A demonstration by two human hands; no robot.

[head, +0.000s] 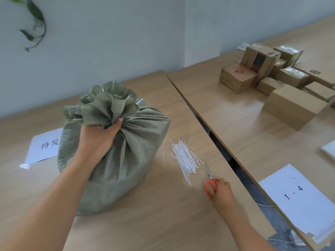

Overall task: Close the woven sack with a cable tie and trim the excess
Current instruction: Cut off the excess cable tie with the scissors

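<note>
A full green woven sack [126,156] stands upright on the wooden table [154,223]. My left hand [98,136] grips its gathered neck, and the loose top fans out above my fist. Whether a tie circles the neck is hidden by my fingers. To the right of the sack lies a bundle of white cable ties [184,158], with a few strays around it. Red-handled scissors [210,180] lie on the table right of the bundle, blades pointing away. My right hand [222,193] is closed on their handles.
A paper sheet with Chinese characters [45,147] lies left of the sack. A gap separates this table from a second one on the right, which carries several cardboard boxes [293,105] and a sheet marked "1 - 4" [299,200]. A wall stands behind.
</note>
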